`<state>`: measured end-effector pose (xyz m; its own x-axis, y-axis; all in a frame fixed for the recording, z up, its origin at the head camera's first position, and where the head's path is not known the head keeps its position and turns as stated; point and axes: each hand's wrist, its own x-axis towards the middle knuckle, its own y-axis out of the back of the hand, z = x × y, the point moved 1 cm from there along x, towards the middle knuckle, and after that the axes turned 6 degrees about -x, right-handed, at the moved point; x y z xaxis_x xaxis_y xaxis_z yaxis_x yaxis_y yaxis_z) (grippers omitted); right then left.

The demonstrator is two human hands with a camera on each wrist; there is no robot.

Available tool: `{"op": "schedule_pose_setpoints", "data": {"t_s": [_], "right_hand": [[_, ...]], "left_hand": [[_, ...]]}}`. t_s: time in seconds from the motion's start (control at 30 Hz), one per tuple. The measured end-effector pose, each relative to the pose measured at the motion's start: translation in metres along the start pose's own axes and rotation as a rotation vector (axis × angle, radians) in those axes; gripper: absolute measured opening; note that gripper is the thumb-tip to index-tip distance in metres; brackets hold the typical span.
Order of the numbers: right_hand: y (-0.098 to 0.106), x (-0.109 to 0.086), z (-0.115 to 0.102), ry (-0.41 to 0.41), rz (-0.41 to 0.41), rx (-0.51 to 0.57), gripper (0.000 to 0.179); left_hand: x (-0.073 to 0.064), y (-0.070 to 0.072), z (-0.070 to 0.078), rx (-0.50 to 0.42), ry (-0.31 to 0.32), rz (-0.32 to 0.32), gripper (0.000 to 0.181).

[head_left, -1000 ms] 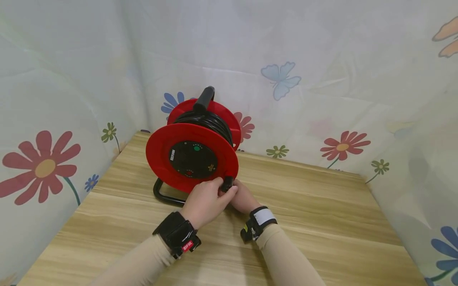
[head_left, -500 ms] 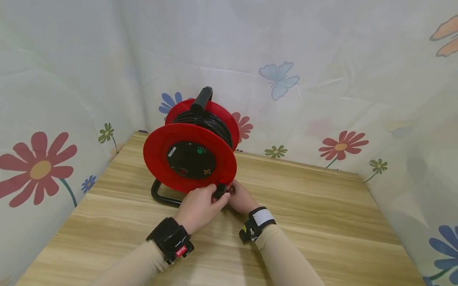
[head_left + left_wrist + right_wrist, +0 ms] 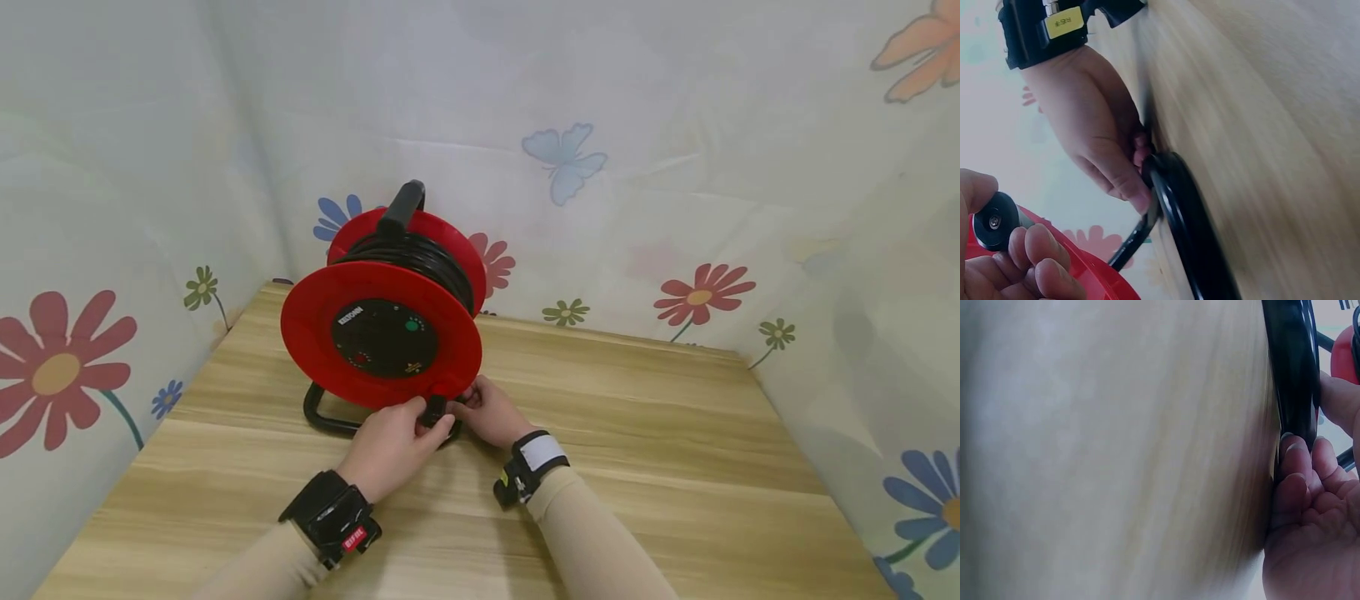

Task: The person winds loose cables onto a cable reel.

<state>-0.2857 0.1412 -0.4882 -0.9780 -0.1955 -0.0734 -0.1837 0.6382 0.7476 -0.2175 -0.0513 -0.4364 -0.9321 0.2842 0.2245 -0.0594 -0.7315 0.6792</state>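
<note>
A cable reel with red discs (image 3: 307, 321) and wound black cable (image 3: 412, 254) stands on the wooden table. My left hand (image 3: 386, 447) pinches the black crank knob (image 3: 435, 409) low on the front disc, thumb and fingers around it. To its right, my right hand (image 3: 495, 417) grips the corner of the reel's black tubular stand (image 3: 330, 425). In the right wrist view, its fingers (image 3: 1297, 465) curl against the stand's tube (image 3: 1294, 375), close to the tabletop. The left wrist view shows the knob's end (image 3: 994, 222) between thumb and fingers.
The reel's black carry handle (image 3: 402, 207) rises over the top. The wood-grain table (image 3: 637, 442) extends to the right and in front. A white flower-printed curtain (image 3: 465, 92) closes off the back and both sides.
The front disc has turned clockwise, its knob going from lower right to the bottom with my left hand on it. My right hand keeps its hold on the stand. The head view has shifted slightly.
</note>
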Motion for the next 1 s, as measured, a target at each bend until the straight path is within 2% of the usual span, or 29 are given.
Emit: {"op": "schedule_pose_setpoints", "data": {"t_s": [0.37,0.87,1.0], "right_hand": [[-0.003,0.002,0.003,0.013,-0.028,0.037,0.034],[-0.002,0.0,0.002,-0.009,0.003,-0.002,0.033],[-0.002,-0.001,0.002,-0.013,0.004,-0.002,0.032]], "left_hand": [[-0.007,0.004,-0.012,-0.015,0.07,-0.025,0.034],[-0.012,0.01,-0.021,0.008,0.073,-0.029,0.034],[-0.012,0.012,-0.024,0.01,0.096,-0.036,0.033]]}}
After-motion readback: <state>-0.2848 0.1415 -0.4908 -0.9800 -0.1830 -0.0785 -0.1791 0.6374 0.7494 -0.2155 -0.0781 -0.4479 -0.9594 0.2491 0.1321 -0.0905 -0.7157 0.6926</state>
